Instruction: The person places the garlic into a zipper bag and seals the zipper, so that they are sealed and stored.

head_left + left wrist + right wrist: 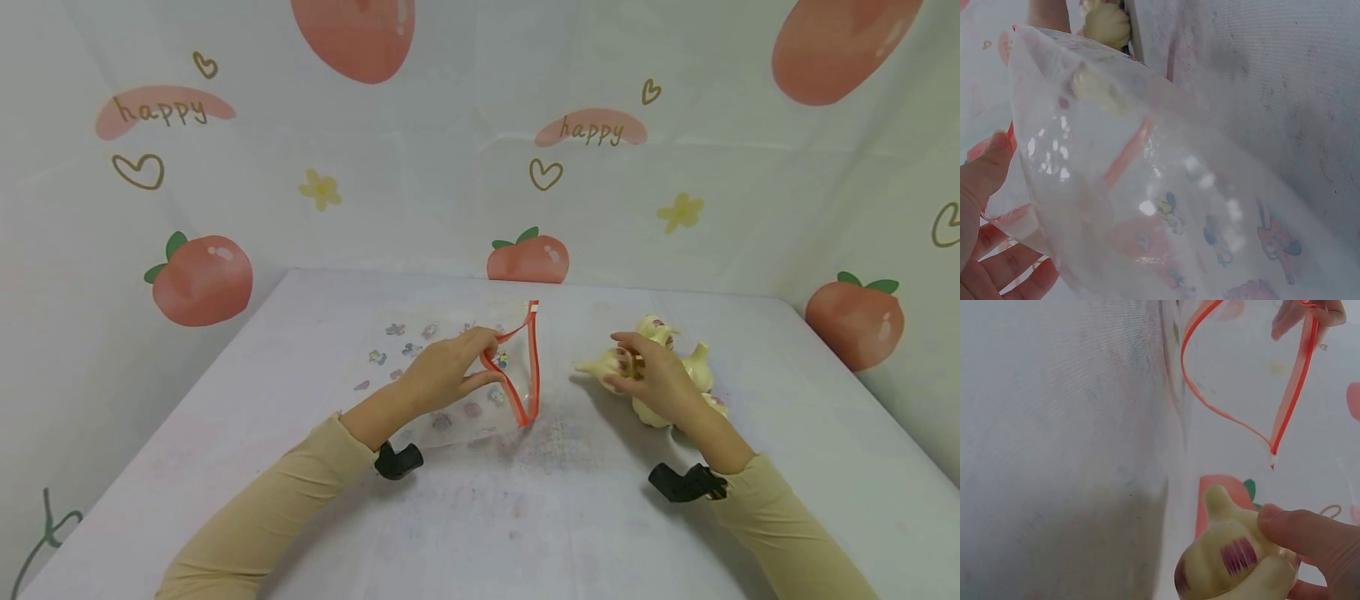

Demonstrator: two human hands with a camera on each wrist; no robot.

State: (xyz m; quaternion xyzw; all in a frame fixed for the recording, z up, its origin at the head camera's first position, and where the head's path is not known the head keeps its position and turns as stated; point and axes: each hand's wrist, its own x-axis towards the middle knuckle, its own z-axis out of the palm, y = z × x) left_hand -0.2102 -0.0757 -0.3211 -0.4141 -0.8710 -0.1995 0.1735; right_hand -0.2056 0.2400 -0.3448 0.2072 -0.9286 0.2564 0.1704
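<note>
A: Garlic bulb [1219,562] loc, pls?
B: I see it right of centre, in the R hand [660,379], stem pointing left. Thumb + fingers pinch it, gap about as wide as the bulb. Can't tell if it's fully off the table [510,525].
A: Stuff around it?
B: Other bulbs [698,368] bunched just beside it, mostly far side and right.
A: And the L hand [446,367]?
B: Left of centre, well apart from the R one. Thumb + fingers hold the clear bag [442,419] at its red rim [534,358]; I've got the mouth gaping right, twd the garlic. Small cartoon prints on the plastic, bag lying left of the rim.
A: Further out?
B: Tan sleeves [292,492] nr side, a black mount [399,461] by the left wrist. Far side, white backdrop [435,167] w/ red fruit, hearts + "happy" lettering.
</note>
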